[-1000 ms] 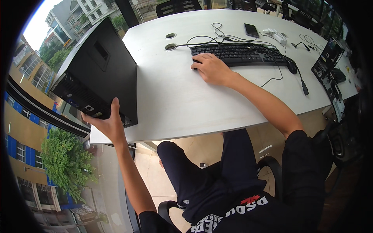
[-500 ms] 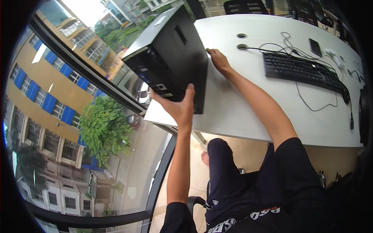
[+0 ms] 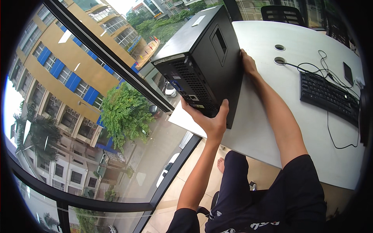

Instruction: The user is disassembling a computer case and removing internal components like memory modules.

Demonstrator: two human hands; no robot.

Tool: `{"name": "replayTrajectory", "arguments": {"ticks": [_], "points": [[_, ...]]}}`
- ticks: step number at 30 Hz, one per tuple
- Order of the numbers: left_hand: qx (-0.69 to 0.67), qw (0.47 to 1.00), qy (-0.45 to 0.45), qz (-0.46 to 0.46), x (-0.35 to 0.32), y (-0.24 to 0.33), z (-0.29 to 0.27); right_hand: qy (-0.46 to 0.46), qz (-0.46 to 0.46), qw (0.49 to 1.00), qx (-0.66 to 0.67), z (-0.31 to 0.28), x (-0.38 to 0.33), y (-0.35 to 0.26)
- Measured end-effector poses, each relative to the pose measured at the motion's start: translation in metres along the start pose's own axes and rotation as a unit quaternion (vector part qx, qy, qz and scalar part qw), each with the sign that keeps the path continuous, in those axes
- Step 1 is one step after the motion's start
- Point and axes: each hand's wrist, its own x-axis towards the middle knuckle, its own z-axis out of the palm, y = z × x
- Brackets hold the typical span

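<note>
Steadying the black computer tower [image 3: 208, 66] at the white table's [image 3: 252, 132] left end seems the step in hand. Its near lower corner is clasped by the left hand [image 3: 211, 122]; its side is met by the right hand [image 3: 248, 64], whose grip cannot be told. Even support seems called for next.

The computer tower [image 3: 210, 73] conceals some fingers of the left hand [image 3: 213, 123]. Rightward of the right hand [image 3: 249, 65], the keyboard [image 3: 326, 95] is cut off at its far end.
</note>
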Motion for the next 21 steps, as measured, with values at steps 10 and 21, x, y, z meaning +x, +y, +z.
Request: {"name": "replayTrajectory", "arguments": {"ticks": [10, 21], "points": [[-0.074, 0.994, -0.058, -0.058, 0.004, 0.002, -0.01, 0.021, 0.013, 1.0, 0.013, -0.052, -0.035, -0.004], [-0.2, 0.945, -0.19, -0.174, 0.033, -0.013, -0.044, 0.118, 0.018, 0.991, -0.063, -0.114, -0.132, -0.019]]}}
